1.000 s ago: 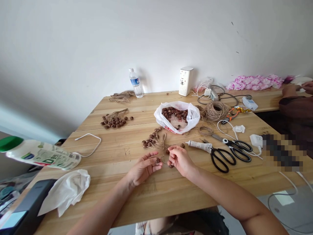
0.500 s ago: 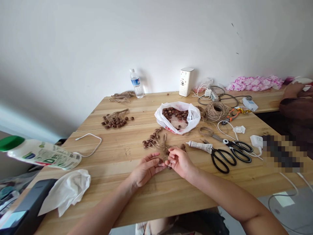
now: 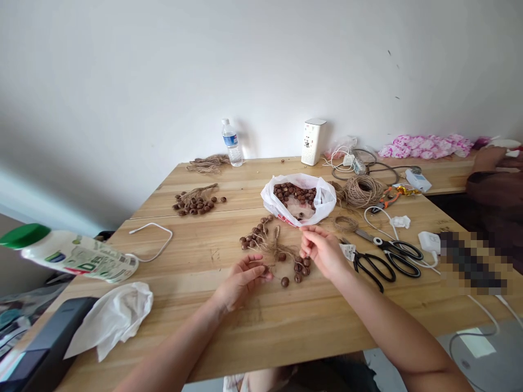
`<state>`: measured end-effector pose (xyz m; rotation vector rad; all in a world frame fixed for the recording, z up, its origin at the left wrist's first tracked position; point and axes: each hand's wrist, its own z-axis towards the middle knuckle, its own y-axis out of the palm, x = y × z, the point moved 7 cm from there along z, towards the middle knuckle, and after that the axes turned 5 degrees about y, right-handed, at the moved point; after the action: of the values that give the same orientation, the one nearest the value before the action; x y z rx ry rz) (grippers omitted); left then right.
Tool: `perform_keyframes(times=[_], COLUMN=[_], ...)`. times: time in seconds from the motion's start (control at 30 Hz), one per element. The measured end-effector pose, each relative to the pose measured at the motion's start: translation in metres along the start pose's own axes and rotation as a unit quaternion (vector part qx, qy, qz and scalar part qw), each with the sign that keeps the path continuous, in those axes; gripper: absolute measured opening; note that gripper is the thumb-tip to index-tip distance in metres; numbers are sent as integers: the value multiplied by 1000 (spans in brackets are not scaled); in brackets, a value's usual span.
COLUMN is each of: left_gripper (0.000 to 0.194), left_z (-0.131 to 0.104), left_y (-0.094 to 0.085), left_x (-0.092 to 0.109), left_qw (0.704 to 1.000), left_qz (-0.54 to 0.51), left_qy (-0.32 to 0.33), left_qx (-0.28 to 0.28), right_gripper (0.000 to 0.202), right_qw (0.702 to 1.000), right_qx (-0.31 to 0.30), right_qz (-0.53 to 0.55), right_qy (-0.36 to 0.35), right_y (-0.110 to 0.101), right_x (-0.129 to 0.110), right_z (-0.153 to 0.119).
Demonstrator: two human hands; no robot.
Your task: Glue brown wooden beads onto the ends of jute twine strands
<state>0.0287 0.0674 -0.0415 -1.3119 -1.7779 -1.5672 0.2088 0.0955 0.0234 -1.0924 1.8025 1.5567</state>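
A bundle of twine strands [image 3: 277, 237] with brown nut-like beads [image 3: 285, 281] on its ends lies at the middle of the wooden table. My left hand [image 3: 245, 277] pinches a brown bead [image 3: 265, 269] at the bundle's near left side. Above the bundle's right side is my right hand [image 3: 322, 250], its fingers closed together near the front rim of a white plastic bag [image 3: 327, 198]. Whatever those fingers hold is too small to make out. More brown beads [image 3: 306, 194] fill part of the bag.
A finished-looking bead bunch [image 3: 198, 206] lies left; a water bottle [image 3: 232, 142] stands behind it. To the right are a twine ball [image 3: 363, 190], black-handled scissors [image 3: 402, 258] and cables. A green-capped bottle [image 3: 77, 255] is at left. Another person's hand [image 3: 490, 158] shows far right.
My right hand has moved away from my left, up and to the right, toward the bag and over the white tube. Beads it had covered now show. The view has shifted slightly.
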Motion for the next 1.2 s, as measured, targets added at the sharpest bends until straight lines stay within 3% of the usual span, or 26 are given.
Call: perform_keyframes(times=[0.1,0.2,0.37,0.5,0.6,0.8,0.97,1.2], left_gripper=[40,42,43,42,41,39,38,38], left_z=[1,3,8,11,12,15,15,15], left_y=[0,-4,-10,-9,-9,-12,-11,-12], left_x=[4,5,9,12,12,10,11,11], left_qw=[1000,999,998,995,992,988,987,987], left_qz=[12,26,47,66,86,114,122,121], left_qy=[13,23,49,70,88,102,101,102], left_qx=[-5,-2,-2,-1,-1,0,3,3], right_gripper=[16,20,19,16,14,22,27,38], right_qw=[981,933,823,752,725,644,631,647], right_qx=[28,41,5,18,10,-2,13,4], right_qz=[-133,-286,-506,-564,-605,-734,-757,-736], right_qy=[-139,-215,-258,-340,-329,-216,-170,-199], right_y=[-8,-11,-19,-31,-33,-24,-22,-20], right_x=[-44,-67,-53,-46,-39,-8,11,16], right_z=[-6,-12,-12,-19,-26,-38,-37,-37])
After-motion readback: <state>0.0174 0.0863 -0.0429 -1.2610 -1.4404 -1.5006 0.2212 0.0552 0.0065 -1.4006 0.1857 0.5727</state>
